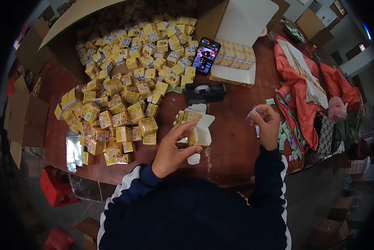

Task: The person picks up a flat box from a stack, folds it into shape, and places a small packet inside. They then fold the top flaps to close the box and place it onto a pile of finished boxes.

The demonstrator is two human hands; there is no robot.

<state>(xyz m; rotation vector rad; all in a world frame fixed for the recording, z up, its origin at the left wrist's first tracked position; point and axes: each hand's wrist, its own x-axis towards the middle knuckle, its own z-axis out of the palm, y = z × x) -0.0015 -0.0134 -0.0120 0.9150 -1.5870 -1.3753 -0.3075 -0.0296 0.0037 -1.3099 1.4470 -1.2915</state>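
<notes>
My left hand is closed round a small yellow cardboard box, gripped between thumb and fingers with its white flap standing up. Behind that box, more unfilled-looking yellow cartons with white flaps lie on the table. My right hand is raised to the right, thumb and fingertips pinching a small purple slip. Below its fingers lies another purple slip. Near the right hand, many green and purple slips are scattered beside red plastic bags. What the box contains is hidden from me.
Closed yellow boxes are heaped on the left, spilling from a large carton. A phone leans by a display box with rows of small boxes. A black tape dispenser and red plastic bag flank the work area.
</notes>
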